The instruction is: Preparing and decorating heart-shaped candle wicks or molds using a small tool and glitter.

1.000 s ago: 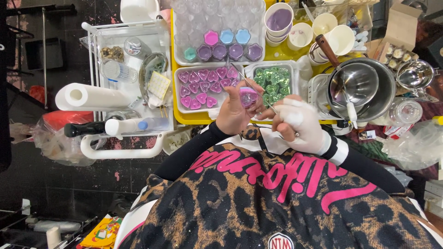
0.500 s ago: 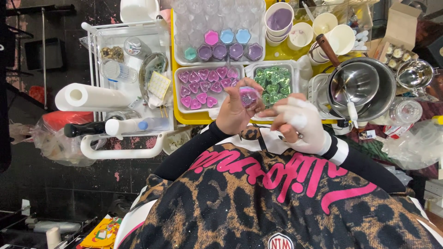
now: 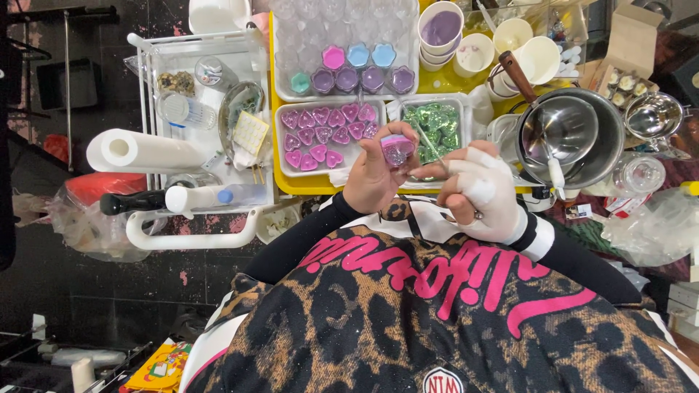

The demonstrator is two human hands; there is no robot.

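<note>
The left hand (image 3: 373,178) grips a small pink heart-shaped candle cup (image 3: 397,150) with a glittery face, held up in the air just in front of the yellow tray (image 3: 279,182) on the desk, with the thumb on one side and the fingers wrapped behind it. The right hand (image 3: 477,191), in a white glove, is closed in a pinch on a thin stick (image 3: 432,149) whose tip slants up toward the cup; whether the tip touches it cannot be told. The cup looks very light and stiff-walled, probably thin plastic, and small enough that two or three fingertips carry it easily. Its filling appears to be wax topped with glitter, so the open face is likely soft and easily marked, and the safest hold is by the side walls or base, never across the top. The smooth shell could slip or twist under a loose pinch, and tilting it may shed glitter. Just beyond the hands, a white tray (image 3: 280,138) holds more pink hearts, and another white tray (image 3: 466,109) beside it holds green glittery pieces. Purple, blue and pink cups (image 3: 357,67) stand farther back, and a steel saucepan (image 3: 575,135) sits near the gloved hand.
</note>
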